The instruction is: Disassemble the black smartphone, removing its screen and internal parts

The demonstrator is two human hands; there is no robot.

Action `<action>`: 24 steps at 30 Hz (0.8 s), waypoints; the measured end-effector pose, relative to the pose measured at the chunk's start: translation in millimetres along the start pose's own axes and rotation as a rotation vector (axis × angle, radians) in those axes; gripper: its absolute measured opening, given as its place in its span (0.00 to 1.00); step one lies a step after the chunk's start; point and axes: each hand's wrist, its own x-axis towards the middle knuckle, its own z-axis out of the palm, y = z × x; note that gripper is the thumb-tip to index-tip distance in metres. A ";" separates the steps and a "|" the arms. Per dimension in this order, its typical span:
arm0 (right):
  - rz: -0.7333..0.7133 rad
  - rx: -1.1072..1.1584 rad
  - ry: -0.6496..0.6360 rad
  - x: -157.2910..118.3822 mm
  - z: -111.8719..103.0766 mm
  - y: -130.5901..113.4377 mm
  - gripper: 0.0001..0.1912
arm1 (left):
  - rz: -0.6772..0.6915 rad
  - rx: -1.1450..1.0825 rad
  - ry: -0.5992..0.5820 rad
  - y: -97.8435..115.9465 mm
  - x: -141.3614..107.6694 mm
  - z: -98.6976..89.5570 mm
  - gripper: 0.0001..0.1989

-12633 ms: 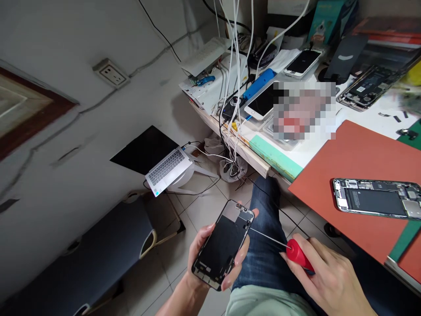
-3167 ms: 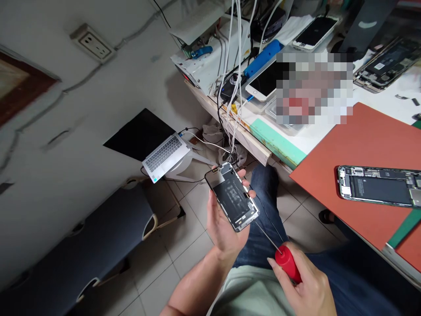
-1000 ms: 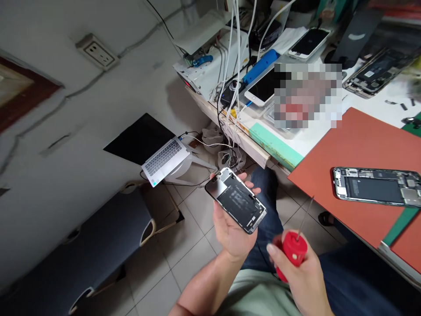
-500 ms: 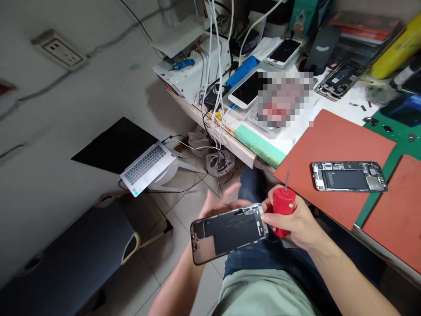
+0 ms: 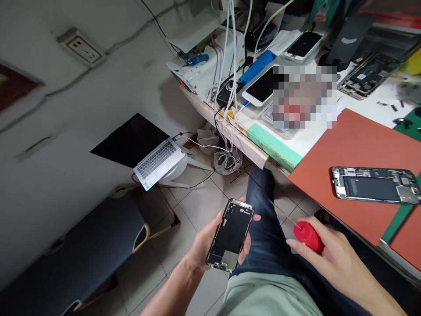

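My left hand [image 5: 205, 239] is wrapped around a phone screen [image 5: 232, 235], its fingers showing along both long edges. The screen's inner side faces up, dark with metal plates and small connectors. In my right hand [image 5: 329, 259] is a red cylindrical hand tool [image 5: 308, 237] with a long thin metal shaft pointing up and left, apart from the screen. The tool's exact kind is unclear. An opened phone body [image 5: 371, 186] with its battery and boards exposed lies on the reddish-brown mat [image 5: 348, 145], to the right.
Several white cables [image 5: 232, 52] hang over the bench edge [image 5: 237, 142]. A white phone [image 5: 261, 90] and another opened phone [image 5: 366, 74] lie on the bench. A laptop [image 5: 154, 164] rests on a white stool to the left, near a dark folding chair [image 5: 82, 237].
My right hand has come away from the screen, moving right and down with the red tool. My left hand now grips the screen, which has turned more upright. The view has shifted left.
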 end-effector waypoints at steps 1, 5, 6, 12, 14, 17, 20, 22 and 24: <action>-0.052 -0.040 0.013 -6.1 2.8 5.3 0.14 | 0.012 -0.003 0.028 -0.3 -3.3 1.6 0.29; -0.224 -0.228 0.100 -13.5 13.4 14.2 0.14 | 0.028 -0.015 0.069 0.9 -9.1 10.9 0.30; -0.248 -0.271 0.109 -12.7 15.2 14.5 0.14 | 0.027 -0.022 0.066 1.1 -9.4 12.9 0.31; -0.302 -0.391 0.119 -9.7 21.7 15.4 0.15 | 0.033 -0.050 0.065 0.2 -10.3 17.0 0.31; -0.309 -0.409 0.132 -10.3 23.0 15.6 0.16 | 0.045 -0.047 0.079 -0.7 -10.4 17.1 0.30; -0.309 -0.419 0.132 -10.5 24.1 15.3 0.16 | 0.035 -0.067 0.089 -2.4 -10.0 18.1 0.30; -0.307 -0.414 0.126 -10.1 24.8 15.1 0.16 | 0.016 -0.072 0.067 -3.5 -9.0 20.0 0.31; -0.305 -0.412 0.132 -10.6 25.5 15.5 0.16 | 0.022 -0.062 0.053 -3.4 -8.3 21.4 0.31; -0.297 -0.411 0.136 -11.8 26.4 16.3 0.17 | 0.023 -0.059 0.052 -2.9 -7.6 22.5 0.31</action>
